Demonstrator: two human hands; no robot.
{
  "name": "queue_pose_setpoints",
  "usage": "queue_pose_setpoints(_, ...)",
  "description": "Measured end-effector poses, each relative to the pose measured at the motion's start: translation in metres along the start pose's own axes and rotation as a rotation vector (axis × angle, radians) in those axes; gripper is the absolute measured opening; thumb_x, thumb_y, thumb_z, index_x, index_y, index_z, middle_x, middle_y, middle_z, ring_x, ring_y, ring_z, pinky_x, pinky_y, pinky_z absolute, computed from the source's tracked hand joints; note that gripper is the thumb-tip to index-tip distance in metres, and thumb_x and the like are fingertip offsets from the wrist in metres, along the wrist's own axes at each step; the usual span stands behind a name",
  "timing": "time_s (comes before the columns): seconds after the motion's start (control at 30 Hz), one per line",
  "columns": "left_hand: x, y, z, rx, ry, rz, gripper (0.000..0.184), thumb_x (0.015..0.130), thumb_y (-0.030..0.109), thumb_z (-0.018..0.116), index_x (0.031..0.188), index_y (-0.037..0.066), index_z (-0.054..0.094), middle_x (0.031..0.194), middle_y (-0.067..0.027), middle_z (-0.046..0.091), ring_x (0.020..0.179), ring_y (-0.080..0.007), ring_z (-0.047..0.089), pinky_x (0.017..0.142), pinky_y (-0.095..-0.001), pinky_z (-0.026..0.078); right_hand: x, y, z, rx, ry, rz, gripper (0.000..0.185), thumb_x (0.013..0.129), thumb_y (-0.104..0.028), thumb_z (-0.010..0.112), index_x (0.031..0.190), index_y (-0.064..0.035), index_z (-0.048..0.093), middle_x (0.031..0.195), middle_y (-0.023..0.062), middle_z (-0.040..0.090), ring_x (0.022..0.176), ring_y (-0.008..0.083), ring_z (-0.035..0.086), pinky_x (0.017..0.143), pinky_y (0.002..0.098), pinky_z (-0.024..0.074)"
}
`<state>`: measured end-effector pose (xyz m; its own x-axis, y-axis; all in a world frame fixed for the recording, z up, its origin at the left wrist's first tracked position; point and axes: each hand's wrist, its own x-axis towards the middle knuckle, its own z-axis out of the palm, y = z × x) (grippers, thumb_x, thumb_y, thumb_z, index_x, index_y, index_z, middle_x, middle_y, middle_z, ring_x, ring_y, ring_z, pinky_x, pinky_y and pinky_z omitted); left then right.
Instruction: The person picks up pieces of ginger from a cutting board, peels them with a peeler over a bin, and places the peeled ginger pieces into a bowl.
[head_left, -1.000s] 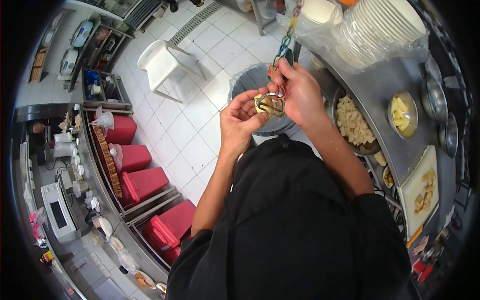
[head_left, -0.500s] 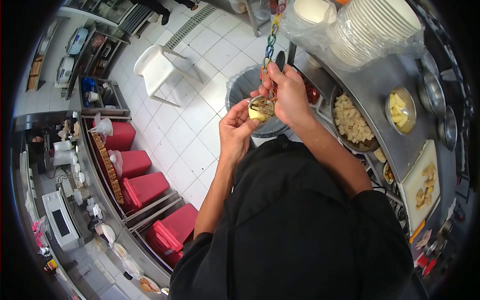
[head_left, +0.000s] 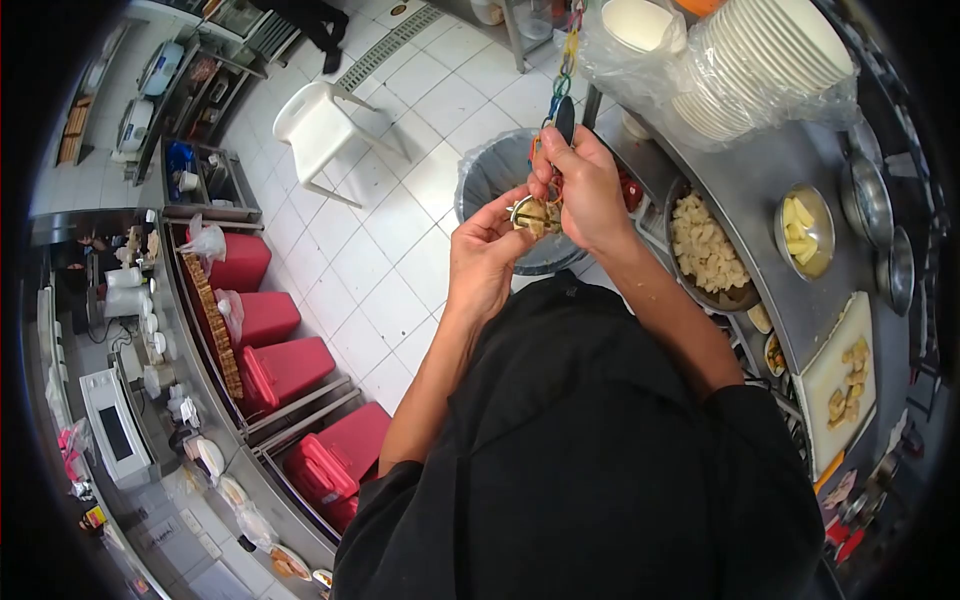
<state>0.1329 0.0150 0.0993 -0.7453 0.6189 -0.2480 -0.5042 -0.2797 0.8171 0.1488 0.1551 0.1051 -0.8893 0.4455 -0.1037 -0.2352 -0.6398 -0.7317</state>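
Observation:
Over the lined bin (head_left: pixel 482 180), my left hand (head_left: pixel 483 252) pinches a small, partly peeled potato (head_left: pixel 536 217) with yellow flesh and brown patches. My right hand (head_left: pixel 588 192) is closed round a peeler with a black handle (head_left: pixel 565 118), its blade end against the potato and partly hidden by my fingers. A chain of coloured links (head_left: pixel 565 65) hangs down to my right hand.
To the right, a steel counter (head_left: pixel 735 165) carries stacked white bowls (head_left: pixel 770 60), a metal bowl of yellow pieces (head_left: pixel 800 230) and a cutting board (head_left: pixel 825 410). A pan of pale chunks (head_left: pixel 705 245) sits beside it. A white stool (head_left: pixel 325 135) and red bins (head_left: pixel 290 370) are on the left.
Both hands have shifted slightly to the right with the potato and peeler. The potato has turned between my fingers. A person's legs at the top have moved a little.

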Motion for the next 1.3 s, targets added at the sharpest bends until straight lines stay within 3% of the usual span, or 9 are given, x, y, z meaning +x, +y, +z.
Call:
queue_pose_setpoints(0.3,0.001,0.002,-0.004,0.025,-0.038,-0.008,0.048,0.074,-0.017,0.048,0.121,-0.010,0.051,0.107,-0.0135,0.062,0.094,-0.0166,0.062,0.085,-0.0292,0.050,0.001,0.002,0.001,0.004,0.017,0.035,0.016,0.095,-0.013,0.047,0.082,-0.0031,0.047,0.064,0.0036,0.048,0.052,0.0126,0.046,0.052,0.0257,0.0391)
queue_pose_setpoints(0.5,-0.008,-0.012,-0.011,0.027,0.076,0.000,0.046,0.076,-0.015,0.047,0.121,-0.011,0.050,0.110,-0.0165,0.060,0.100,-0.0221,0.061,0.089,-0.0335,0.050,0.019,0.013,-0.002,-0.068,0.081,0.050,0.018,0.095,-0.016,0.048,0.081,-0.0048,0.045,0.064,0.0031,0.045,0.053,0.0122,0.044,0.055,0.0306,0.0480)
queue_pose_setpoints(0.57,-0.012,-0.015,-0.015,0.060,0.089,-0.021,0.043,0.078,-0.014,0.047,0.121,-0.012,0.050,0.113,-0.0180,0.059,0.102,-0.0248,0.060,0.090,-0.0364,0.051,0.048,0.015,-0.021,-0.270,0.226,-0.109,0.020,0.095,-0.016,0.048,0.080,-0.0041,0.045,0.063,0.0036,0.046,0.049,0.0132,0.045,0.055,0.0340,0.0516)
queue_pose_setpoints(0.73,-0.013,-0.010,-0.013,-0.039,0.130,-0.018,0.042,0.079,-0.013,0.044,0.121,-0.012,0.048,0.115,-0.0193,0.056,0.105,-0.0285,0.058,0.095,-0.0397,0.049,0.074,0.031,-0.018,-0.466,0.132,-0.233,0.021,0.093,-0.017,0.050,0.083,-0.0002,0.044,0.059,0.0058,0.054,0.051,0.0147,0.056,0.051,0.0285,0.0483)
queue_pose_setpoints(0.87,-0.004,-0.002,-0.022,-0.202,0.125,0.003,0.041,0.082,-0.009,0.045,0.123,-0.012,0.043,0.117,-0.0205,0.053,0.106,-0.0328,0.058,0.097,-0.0405,0.048,0.074,0.030,-0.008,-0.516,0.015,-0.265,0.019,0.093,-0.017,0.051,0.086,-0.0001,0.045,0.061,0.0066,0.056,0.052,0.0140,0.056,0.051,0.0275,0.0462)
queue_pose_setpoints(0.93,-0.002,0.000,-0.026,-0.278,0.115,-0.007,0.041,0.084,-0.006,0.047,0.124,-0.011,0.041,0.115,-0.0222,0.054,0.106,-0.0344,0.058,0.097,-0.0400,0.048,0.072,0.030,-0.011,-0.736,-0.174,-0.187,0.016,0.095,-0.018,0.051,0.088,-0.0042,0.046,0.064,0.0038,0.056,0.058,0.0110,0.056,0.054,0.0239,0.0428)
queue_pose_setpoints(1.07,-0.004,0.003,-0.028,-0.236,0.108,-0.010,0.040,0.085,-0.004,0.049,0.124,-0.011,0.041,0.115,-0.0226,0.055,0.106,-0.0343,0.058,0.097,-0.0389,0.048,0.068,0.008,-0.007,-0.457,-0.052,-0.149,0.017,0.095,-0.020,0.051,0.090,-0.0043,0.045,0.068,0.0062,0.058,0.060,0.0139,0.058,0.055,0.0246,0.0433)
queue_pose_setpoints(1.27,-0.002,0.004,-0.016,-0.237,0.151,0.022,0.042,0.087,-0.002,0.052,0.126,-0.011,0.040,0.118,-0.0223,0.054,0.108,-0.0330,0.057,0.097,-0.0380,0.048,0.029,-0.017,0.014,-0.104,-0.103,0.052,0.018,0.095,-0.021,0.050,0.091,-0.0036,0.045,0.072,0.0081,0.056,0.062,0.0187,0.058,0.061,0.0296,0.0469)
queue_pose_setpoints(1.3,-0.002,0.007,-0.012,-0.243,0.140,0.022,0.040,0.087,-0.003,0.051,0.125,-0.011,0.042,0.117,-0.0199,0.055,0.106,-0.0294,0.058,0.096,-0.0376,0.048,0.024,-0.015,0.016,-0.106,-0.105,0.051,0.018,0.095,-0.021,0.050,0.091,-0.0036,0.045,0.072,0.0081,0.056,0.062,0.0187,0.058,0.061,0.0296,0.0469)
